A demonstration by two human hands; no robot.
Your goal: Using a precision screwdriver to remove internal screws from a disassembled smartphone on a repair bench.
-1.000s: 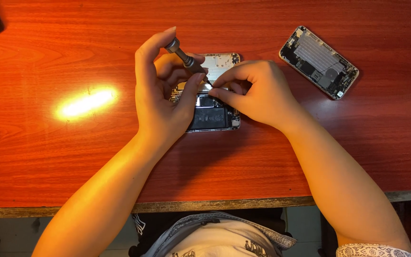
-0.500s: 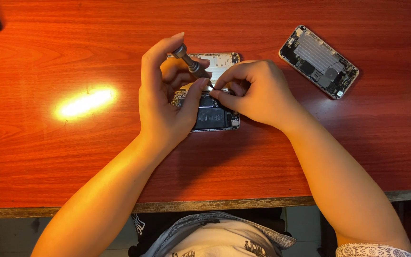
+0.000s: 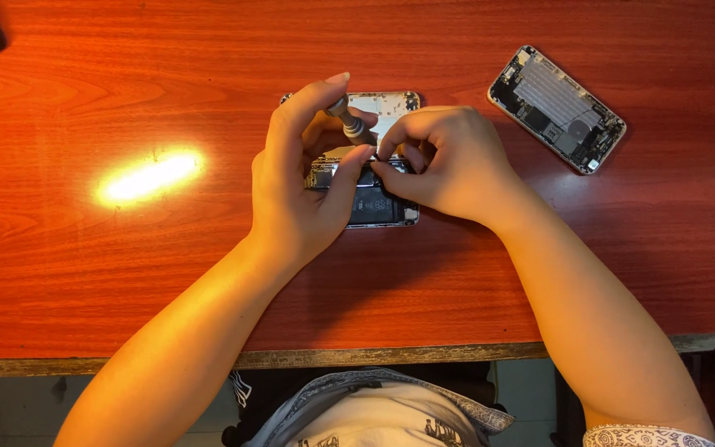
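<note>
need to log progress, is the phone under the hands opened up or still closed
Opened up: the phone lies with battery and inner parts bare, and the left hand holds a screwdriver over it.

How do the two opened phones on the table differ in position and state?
The opened phone under the hands lies square to the table edge, largely covered by the left hand with its small screwdriver and the right hand. The opened phone at the far right lies at a slant, untouched and fully in view. The first shows a dark battery; the second shows a silvery plate. Both rest on the red wooden table with their insides exposed.
</note>
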